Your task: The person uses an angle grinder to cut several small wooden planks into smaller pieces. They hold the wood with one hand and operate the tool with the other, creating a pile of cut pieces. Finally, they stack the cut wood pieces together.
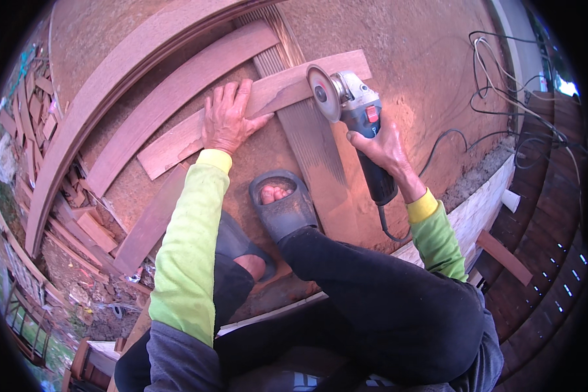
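While L hand [227, 119] rests on plank [277, 93] — R hand [388, 150] holds grinder [359, 119].

The plank [276, 96] lies across the board [312, 140], left of the cables [558, 135].

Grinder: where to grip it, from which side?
I'd grip the grinder around its dark barrel, coming from the right, as the right hand does: the barrel is long and slim, the disc sits at the far end, the cord leaves the near end.
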A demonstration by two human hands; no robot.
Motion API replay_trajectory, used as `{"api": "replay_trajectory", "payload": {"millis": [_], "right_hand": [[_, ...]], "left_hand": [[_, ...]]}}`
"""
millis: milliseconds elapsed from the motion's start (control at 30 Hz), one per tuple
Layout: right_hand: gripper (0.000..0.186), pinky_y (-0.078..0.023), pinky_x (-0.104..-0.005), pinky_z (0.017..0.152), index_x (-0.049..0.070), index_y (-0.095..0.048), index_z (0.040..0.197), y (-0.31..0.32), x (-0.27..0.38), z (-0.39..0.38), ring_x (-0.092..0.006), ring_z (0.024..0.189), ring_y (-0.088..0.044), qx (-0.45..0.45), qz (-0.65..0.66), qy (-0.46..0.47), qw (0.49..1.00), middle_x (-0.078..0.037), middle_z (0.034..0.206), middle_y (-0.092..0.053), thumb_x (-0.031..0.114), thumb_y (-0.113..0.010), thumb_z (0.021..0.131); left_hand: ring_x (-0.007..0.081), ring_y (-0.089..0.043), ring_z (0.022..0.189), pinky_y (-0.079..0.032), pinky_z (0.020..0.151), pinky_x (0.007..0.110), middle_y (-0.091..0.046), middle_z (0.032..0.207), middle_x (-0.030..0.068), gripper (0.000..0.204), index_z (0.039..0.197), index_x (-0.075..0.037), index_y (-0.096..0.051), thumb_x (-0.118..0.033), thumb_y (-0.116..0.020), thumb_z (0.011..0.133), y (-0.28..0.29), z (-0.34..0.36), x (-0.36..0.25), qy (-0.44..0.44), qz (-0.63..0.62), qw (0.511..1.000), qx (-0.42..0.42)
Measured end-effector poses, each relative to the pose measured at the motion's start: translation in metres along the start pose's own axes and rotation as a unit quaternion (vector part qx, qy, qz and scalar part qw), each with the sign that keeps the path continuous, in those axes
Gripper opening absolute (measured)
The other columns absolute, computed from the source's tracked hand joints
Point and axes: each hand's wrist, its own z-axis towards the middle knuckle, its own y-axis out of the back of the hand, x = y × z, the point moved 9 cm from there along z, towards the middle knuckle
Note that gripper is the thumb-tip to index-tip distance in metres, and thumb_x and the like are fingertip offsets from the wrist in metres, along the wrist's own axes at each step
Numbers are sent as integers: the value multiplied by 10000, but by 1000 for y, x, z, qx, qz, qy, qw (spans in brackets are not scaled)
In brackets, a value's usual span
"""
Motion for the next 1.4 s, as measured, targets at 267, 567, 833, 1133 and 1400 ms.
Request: {"api": "replay_trajectory", "payload": {"millis": [267, 567, 833, 1133, 1400], "right_hand": [[631, -549, -375, 763, -113, -550, 1129, 0, -2, 4, -277, 838, -691, -10, 6, 14, 1000, -215, 925, -682, 274, -754, 676], [666, -542, -381, 799, -115, -537, 1160, -4, -4, 6, -288, 887, -691, 1, 3, 1, 1000, -233, 947, -682, 283, -757, 673], [684, -545, -383, 799, -139, -525, 1162, -4, -2, 8, -292, 890, -682, 12, 4, -1, 1000, -238, 973, -672, 281, -755, 675], [671, -551, -374, 773, -136, -533, 1147, -4, -1, 9, -279, 863, -685, 8, 10, 0, 1000, -223, 946, -677, 282, -758, 674], [681, -553, -374, 761, -153, -523, 1131, -5, 0, 11, -277, 856, -683, 9, -7, -3, 1000, -232, 930, -672, 290, -761, 672]], "left_hand": [[270, -522, 1061, -443, 884, 418, -559, 1139, 69, 785, 1252, -103, -565, -487, -815, 615, -1, 0, 1, -1, -8, 1000, -8], [268, -524, 1066, -435, 880, 421, -553, 1154, 68, 793, 1272, -112, -552, -490, -808, 624, -2, -2, 2, 3, -6, 1000, -2], [268, -522, 1074, -437, 875, 427, -552, 1154, 75, 796, 1283, -112, -546, -493, -807, 635, -2, -1, 1, 0, -9, 1000, 0], [271, -517, 1084, -439, 875, 440, -548, 1162, 77, 805, 1289, -116, -540, -490, -812, 631, -3, -2, 2, 2, -14, 1000, 5], [270, -516, 1086, -438, 875, 443, -547, 1161, 74, 808, 1288, -117, -541, -495, -812, 628, -4, -2, 3, 3, -13, 1000, 5]]}}
